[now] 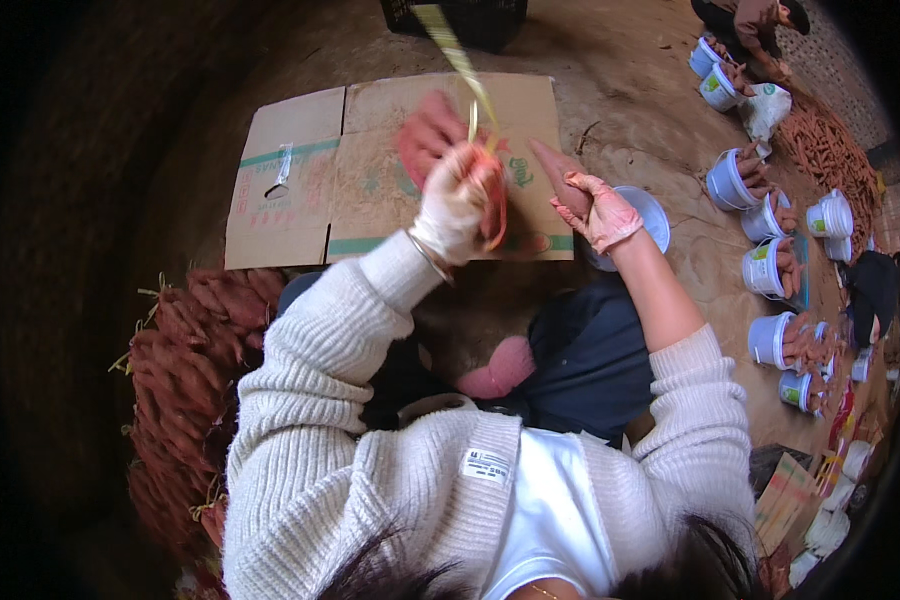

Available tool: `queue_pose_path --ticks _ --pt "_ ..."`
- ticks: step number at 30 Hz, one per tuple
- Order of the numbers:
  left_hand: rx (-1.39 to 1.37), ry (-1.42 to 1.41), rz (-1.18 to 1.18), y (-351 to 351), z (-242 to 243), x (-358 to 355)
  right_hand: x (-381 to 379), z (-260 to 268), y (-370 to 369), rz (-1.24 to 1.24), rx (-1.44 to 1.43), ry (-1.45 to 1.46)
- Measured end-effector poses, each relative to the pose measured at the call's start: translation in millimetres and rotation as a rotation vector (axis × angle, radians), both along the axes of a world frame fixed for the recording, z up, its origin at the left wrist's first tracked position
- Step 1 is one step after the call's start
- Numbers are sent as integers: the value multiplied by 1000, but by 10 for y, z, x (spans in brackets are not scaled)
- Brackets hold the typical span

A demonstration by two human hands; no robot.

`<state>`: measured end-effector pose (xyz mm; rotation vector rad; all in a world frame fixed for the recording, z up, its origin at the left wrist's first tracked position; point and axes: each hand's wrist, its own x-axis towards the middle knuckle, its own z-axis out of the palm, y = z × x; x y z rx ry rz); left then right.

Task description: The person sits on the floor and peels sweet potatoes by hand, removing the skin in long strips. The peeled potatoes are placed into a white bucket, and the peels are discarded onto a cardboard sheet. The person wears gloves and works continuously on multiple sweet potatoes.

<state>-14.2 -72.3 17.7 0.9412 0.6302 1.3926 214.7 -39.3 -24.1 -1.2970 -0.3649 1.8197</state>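
Note:
My left hand [454, 206], in a pale thin glove, is closed around the gathered top of a red mesh bag [429, 135]. The bag holds reddish lumps that look like sweet potatoes and hangs over a flattened cardboard box [379, 112]. Blurred by motion, a yellow strap [454, 56] runs up from the same hand. My right hand [606, 216], in a similar stained glove, grips one sweet potato [555, 169] by its near end, its tip pointing up and left. Just behind that wrist stands a pale bucket [649, 217], partly hidden by the arm.
Filled red mesh bags [187, 375] are stacked at my left. Several buckets of sweet potatoes [766, 266] line the right side, before a large heap [829, 150]. A black crate [457, 22] stands beyond the cardboard. Another person [754, 30] bends at the upper right.

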Motion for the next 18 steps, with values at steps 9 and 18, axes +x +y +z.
queue_pose_path --ticks 9,18 --pt "-164 31 -141 -447 -593 -189 137 -41 -571 -255 77 127" --pt "-496 -231 -55 -211 -687 -516 -781 -1003 -334 -470 -70 411"
